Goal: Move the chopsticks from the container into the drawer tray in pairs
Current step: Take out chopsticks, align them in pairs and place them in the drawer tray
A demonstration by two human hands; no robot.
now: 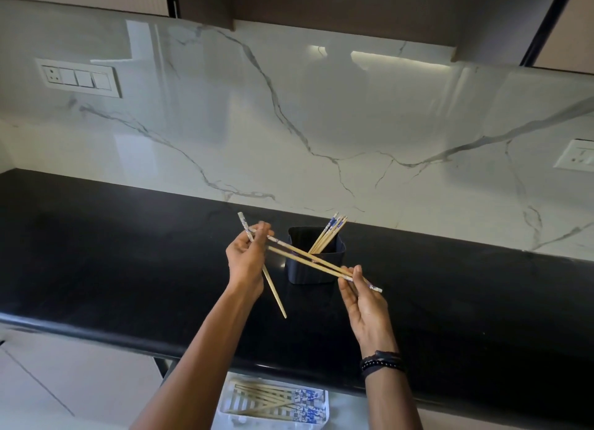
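Observation:
A dark square container [316, 270] stands on the black counter with several bamboo chopsticks [328, 235] leaning in it. My left hand [246, 257] grips one chopstick [273, 288] that points down toward me. It also touches the ends of two chopsticks [305, 257] that stretch across in front of the container. My right hand [361, 293] pinches the other ends of those two. Below the counter edge a white drawer tray [323, 394] holds several chopsticks [273, 400] with blue-patterned tops.
The black counter [128, 253] runs left to right, with a marble backsplash behind it. Switch plates sit on the wall at the left [78, 78] and right [577, 155]. Dark cabinets hang overhead. A beaded band is on my right wrist [382, 362].

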